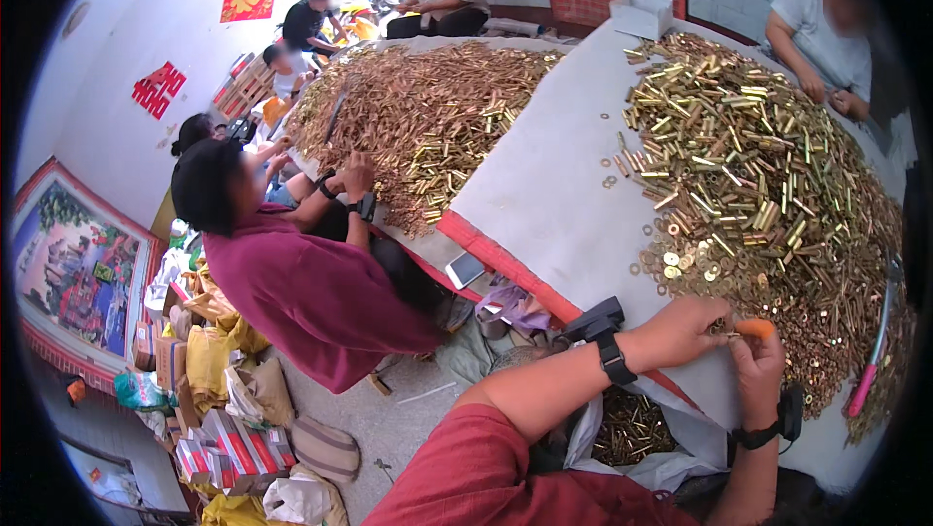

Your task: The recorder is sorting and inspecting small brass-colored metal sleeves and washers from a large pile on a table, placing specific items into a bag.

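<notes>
My left hand and my right hand meet over the near edge of the table, fingertips pinched close together. Between the left fingers a bit of small brass-coloured metal part shows; most of it is hidden. The right thumb and forefinger are closed, and an orange finger cover sits on one right finger. What the right fingers hold is too small to make out. Just beyond lie loose washers, small nuts and a large heap of brass-coloured metal sleeves.
A pink-handled tool lies on the heap's right side. Below my left forearm is an open bag of metal parts. A phone rests by the red table edge. A person in maroon works at another heap; several others sit around.
</notes>
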Available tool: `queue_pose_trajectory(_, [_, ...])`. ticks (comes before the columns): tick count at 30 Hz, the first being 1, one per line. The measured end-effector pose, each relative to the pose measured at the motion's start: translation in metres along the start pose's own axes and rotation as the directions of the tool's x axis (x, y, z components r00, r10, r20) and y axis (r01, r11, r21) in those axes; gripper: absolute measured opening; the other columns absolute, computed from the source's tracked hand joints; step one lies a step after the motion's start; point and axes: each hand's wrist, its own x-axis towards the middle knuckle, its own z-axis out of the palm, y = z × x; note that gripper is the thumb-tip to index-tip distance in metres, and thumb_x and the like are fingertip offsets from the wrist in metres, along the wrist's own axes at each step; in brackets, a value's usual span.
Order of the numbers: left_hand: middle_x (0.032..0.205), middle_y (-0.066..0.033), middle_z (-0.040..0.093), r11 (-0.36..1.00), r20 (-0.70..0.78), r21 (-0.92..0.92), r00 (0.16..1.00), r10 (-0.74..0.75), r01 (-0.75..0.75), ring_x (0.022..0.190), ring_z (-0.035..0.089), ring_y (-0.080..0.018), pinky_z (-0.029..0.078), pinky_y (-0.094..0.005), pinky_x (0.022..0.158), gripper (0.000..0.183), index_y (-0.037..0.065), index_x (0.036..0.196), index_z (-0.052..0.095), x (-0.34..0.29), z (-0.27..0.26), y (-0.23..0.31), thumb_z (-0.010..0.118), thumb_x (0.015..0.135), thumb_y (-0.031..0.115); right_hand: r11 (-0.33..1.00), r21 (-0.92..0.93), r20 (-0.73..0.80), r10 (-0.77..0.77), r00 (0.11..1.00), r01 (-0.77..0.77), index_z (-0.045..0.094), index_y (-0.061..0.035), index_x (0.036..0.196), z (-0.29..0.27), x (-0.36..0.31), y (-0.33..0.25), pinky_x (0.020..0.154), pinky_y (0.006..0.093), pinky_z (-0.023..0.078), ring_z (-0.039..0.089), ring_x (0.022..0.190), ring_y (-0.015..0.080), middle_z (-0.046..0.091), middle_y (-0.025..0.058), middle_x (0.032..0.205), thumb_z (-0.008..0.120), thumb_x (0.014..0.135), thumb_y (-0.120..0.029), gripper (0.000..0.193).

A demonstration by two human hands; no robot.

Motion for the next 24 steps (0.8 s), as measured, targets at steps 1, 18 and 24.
queue_pose_trajectory(1, [0.088, -0.0185, 0.062, 1.0, 0.016, 0.021, 1.0, 0.001, -0.001, 0.086, 0.061, -0.0403, 0.048, -0.0438, 0.072, 0.02, 0.003, 0.095, 0.059, 0.003, 0.004, 0.001, 0.069, 0.084, 0.017, 0.983, -0.158, -0.004, -0.092, 0.996, 0.09, 0.061, -0.0014, 0.108, -0.001, -0.001, 0.0, 0.068, 0.0233, 0.047, 0.057, 0.075, 0.0086, 0.062, 0.0017, 0.088, 0.066, 0.088, -0.005, 0.021])
queue_pose_trajectory(18, [0.081, 0.0004, 0.061, 0.846, -0.042, -0.285, 0.876, -0.481, 0.45, 0.075, 0.053, -0.0062, 0.045, -0.0228, 0.069, 0.011, 0.003, 0.098, 0.06, 0.006, -0.019, -0.002, 0.067, 0.092, 0.009, 0.692, -0.688, -0.011, -0.314, 0.949, 0.22, 0.067, -0.0033, 0.099, -0.024, 0.016, -0.011, 0.068, 0.0396, 0.05, 0.063, 0.081, 0.0333, 0.064, 0.0154, 0.088, 0.064, 0.086, -0.014, 0.017])
queue_pose_trajectory(24, [0.078, 0.0026, 0.058, 0.875, -0.036, -0.216, 0.892, -0.451, 0.433, 0.072, 0.049, -0.0057, 0.043, -0.0225, 0.066, 0.011, 0.003, 0.096, 0.06, 0.004, -0.021, -0.001, 0.068, 0.092, 0.009, 0.435, -0.872, 0.088, -0.31, 0.947, 0.224, 0.069, -0.0091, 0.103, -0.005, 0.012, -0.01, 0.066, 0.0411, 0.049, 0.062, 0.077, 0.032, 0.06, 0.0098, 0.084, 0.069, 0.083, -0.018, 0.022])
